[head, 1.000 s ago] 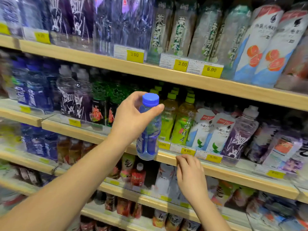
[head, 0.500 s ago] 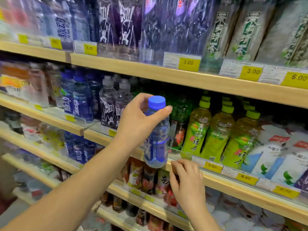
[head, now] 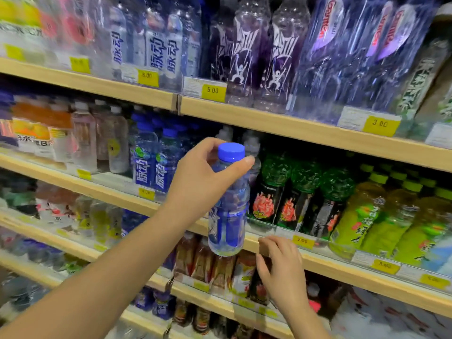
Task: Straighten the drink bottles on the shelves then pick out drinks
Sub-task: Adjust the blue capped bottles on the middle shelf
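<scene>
A bright blue cap (head: 231, 151) and a blue label with white markings are carried by the clear bottle (head: 228, 216). Black labels with red-orange figures are wrapped round the dark green bottles (head: 274, 172). Lime caps are shown on the yellow-green bottles (head: 359, 216). White stick figures are patterned over the purple bottles (head: 242, 52); the price tags (head: 212, 90) are printed yellow

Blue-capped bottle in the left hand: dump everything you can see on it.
The bottle is clear plastic with a blue screw cap and a blue label, its white print too blurred to read. It hangs upright in front of a shelf edge, resting on nothing. The left hand grips it round the neck and shoulder, just under the cap. Nothing else touches it; the right hand is lower, apart.
</scene>
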A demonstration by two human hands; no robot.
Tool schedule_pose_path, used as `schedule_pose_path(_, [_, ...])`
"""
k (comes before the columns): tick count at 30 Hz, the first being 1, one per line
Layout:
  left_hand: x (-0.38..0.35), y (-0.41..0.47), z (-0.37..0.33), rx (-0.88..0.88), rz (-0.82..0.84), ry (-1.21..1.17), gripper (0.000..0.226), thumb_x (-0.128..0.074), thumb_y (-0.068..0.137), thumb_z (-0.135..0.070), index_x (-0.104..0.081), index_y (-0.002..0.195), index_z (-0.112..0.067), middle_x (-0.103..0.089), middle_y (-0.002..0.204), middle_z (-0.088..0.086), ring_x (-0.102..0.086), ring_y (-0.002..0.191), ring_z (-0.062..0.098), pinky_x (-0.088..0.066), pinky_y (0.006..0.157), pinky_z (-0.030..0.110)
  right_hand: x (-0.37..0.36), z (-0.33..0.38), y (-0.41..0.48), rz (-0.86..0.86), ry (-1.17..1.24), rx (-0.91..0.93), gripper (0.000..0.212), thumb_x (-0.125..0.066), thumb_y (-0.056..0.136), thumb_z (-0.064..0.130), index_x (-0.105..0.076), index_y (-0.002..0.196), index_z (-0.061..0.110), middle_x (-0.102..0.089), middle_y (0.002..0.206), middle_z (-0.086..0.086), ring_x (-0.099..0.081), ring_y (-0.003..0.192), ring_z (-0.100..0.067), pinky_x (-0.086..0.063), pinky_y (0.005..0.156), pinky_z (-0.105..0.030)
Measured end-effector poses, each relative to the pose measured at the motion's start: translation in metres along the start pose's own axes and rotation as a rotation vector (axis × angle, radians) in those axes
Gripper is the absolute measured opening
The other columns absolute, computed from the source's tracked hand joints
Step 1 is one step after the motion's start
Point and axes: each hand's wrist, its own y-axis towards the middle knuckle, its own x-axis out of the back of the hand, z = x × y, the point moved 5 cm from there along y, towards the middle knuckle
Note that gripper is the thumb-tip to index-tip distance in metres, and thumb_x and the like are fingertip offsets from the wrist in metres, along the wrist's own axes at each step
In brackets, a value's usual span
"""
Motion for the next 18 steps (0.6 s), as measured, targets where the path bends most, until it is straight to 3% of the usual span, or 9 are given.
schedule_pose_path(6, [0.057, 0.017, 0.022, 0.006, -0.027, 0.018, 0.033, -0.079, 0.074, -0.058, -0.063, 0.094, -0.038, -0.071, 0.100, -0.020, -0.065, 0.097, -0.003, -0.044, 0.082, 0.021, -0.020, 0.044, 0.017, 0.094, -0.007, -0.019, 0.039, -0.069, 0.093, 0.034, -0.065, 0.131, 0.024, -0.057, 0.126, 0.012, -0.051, 0.121, -0.016, -0.043, 0.105, -0.035])
schedule_pose_path(11, [0.086, 0.028, 0.039, 0.046, -0.072, 0.030, 0.041, -0.080, 0.069, -0.064, -0.064, 0.095, -0.036, -0.071, 0.100, -0.016, -0.067, 0.096, 0.004, -0.050, 0.083, 0.031, -0.040, 0.069, 0.029, 0.109, 0.031, 0.048, 0.041, -0.065, 0.094, 0.040, -0.064, 0.133, 0.026, -0.055, 0.126, 0.014, -0.050, 0.122, -0.014, -0.043, 0.104, -0.034])
schedule_pose_path(18, [0.121, 0.030, 0.059, 0.068, -0.112, 0.017, 0.038, -0.082, 0.071, -0.057, -0.067, 0.095, -0.032, -0.072, 0.096, -0.015, -0.068, 0.090, 0.003, -0.048, 0.075, 0.021, -0.068, 0.111, 0.047, 0.075, 0.098, 0.089, 0.039, -0.063, 0.095, 0.049, -0.068, 0.126, 0.026, -0.060, 0.120, 0.012, -0.053, 0.114, -0.016, -0.046, 0.097, -0.033])
